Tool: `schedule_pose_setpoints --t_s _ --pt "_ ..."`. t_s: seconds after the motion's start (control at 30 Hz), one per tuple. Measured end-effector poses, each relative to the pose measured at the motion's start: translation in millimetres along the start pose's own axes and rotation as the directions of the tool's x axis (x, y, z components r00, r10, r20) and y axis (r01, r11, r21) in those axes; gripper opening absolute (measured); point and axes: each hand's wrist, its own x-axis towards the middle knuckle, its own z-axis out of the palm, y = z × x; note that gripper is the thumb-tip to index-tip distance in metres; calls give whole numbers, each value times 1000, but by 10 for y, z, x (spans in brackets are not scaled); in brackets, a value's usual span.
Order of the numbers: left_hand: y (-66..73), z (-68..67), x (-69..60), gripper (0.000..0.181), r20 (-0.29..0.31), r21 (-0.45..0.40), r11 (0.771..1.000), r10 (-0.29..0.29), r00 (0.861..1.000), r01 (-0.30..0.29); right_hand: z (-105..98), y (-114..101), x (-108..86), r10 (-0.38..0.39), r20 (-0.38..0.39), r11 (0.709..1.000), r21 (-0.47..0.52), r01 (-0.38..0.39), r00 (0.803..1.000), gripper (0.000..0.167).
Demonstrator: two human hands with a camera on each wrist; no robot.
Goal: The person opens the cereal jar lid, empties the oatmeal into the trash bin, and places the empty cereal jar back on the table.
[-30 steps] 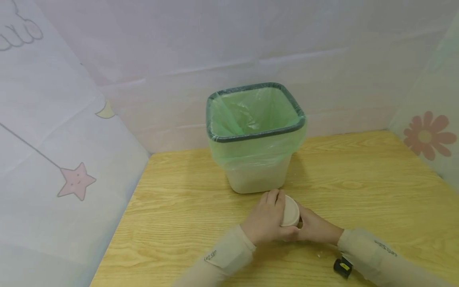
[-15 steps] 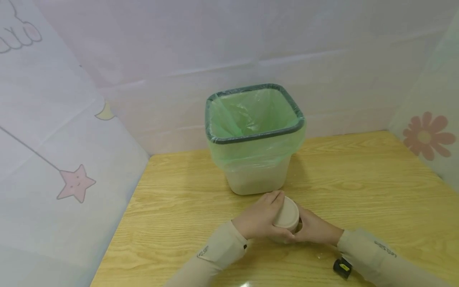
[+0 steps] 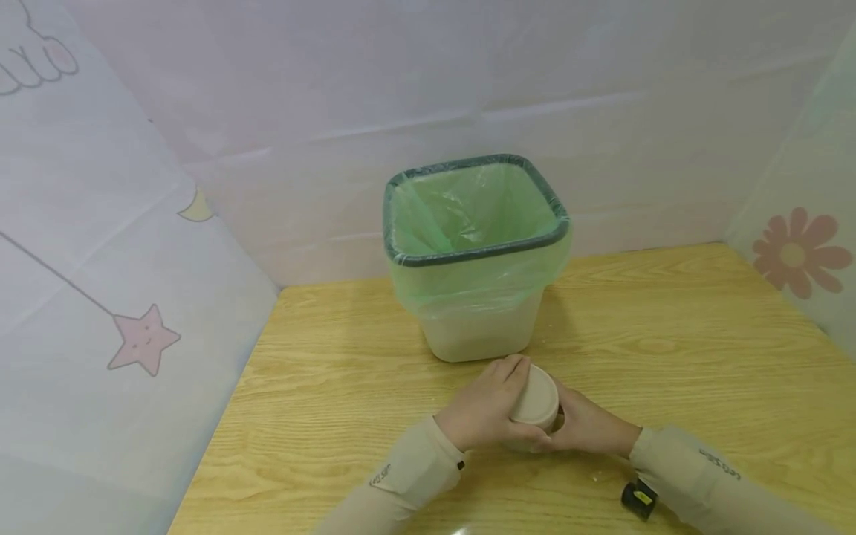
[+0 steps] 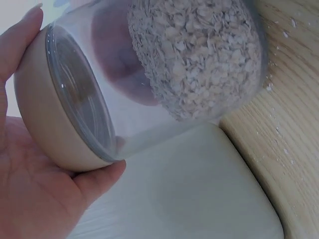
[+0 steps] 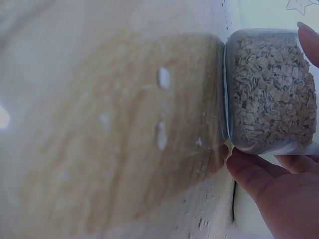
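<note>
Black with a yellow mark, a small object (image 3: 637, 501) lies on the wood-grain surface (image 3: 334, 371) beside the right sleeve (image 3: 709, 472), in the foreground; farther off and to its left, a clear jar (image 4: 199, 55) stands between the two hands, its long axis upright, its base on the surface, pale flakes (image 5: 274, 94) filling part of it. The left hand (image 3: 484, 406) grips the beige lid (image 3: 538, 400) and the right hand (image 3: 595, 423) grips the clear body lower down, so neither is nearer; what matters most, I judge, is that one hold sits above the other along that axis. Just beyond stands a pale bin (image 3: 478, 333) with a green liner (image 3: 481, 286), limiting forward room, while the surface runs wide to either side, its far edge meeting a pale sheet (image 3: 568, 148)
</note>
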Motion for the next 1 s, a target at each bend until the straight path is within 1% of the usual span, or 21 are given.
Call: schedule_pose_setpoints --t_s 0.13,0.2,0.37,0.47,0.77,0.9,1.0 --pt "31 21 -7 95 -35 41 999 -18 999 19 3 17 8 -26 2 1000 4 26 1000 98" --pt "42 33 -11 94 -51 47 999 -23 998 25 4 22 10 -32 1 999 7 32 999 98" --pt "70 53 -19 94 -72 64 997 -33 997 38 8 11 7 -27 -10 1000 1 27 1000 97" --pt "95 71 -21 94 -84 74 996 -50 995 56 13 1 4 -24 -16 1000 1 24 1000 96" --pt "181 107 -22 93 -146 70 989 -121 982 132 15 21 12 -61 -25 998 14 61 998 95" --pt "195 103 -19 93 -159 75 988 -124 979 137 18 43 10 -61 -32 998 17 61 998 94" --pt "185 82 -17 94 -143 62 990 -115 983 125 16 51 7 -56 -33 998 10 56 998 93"
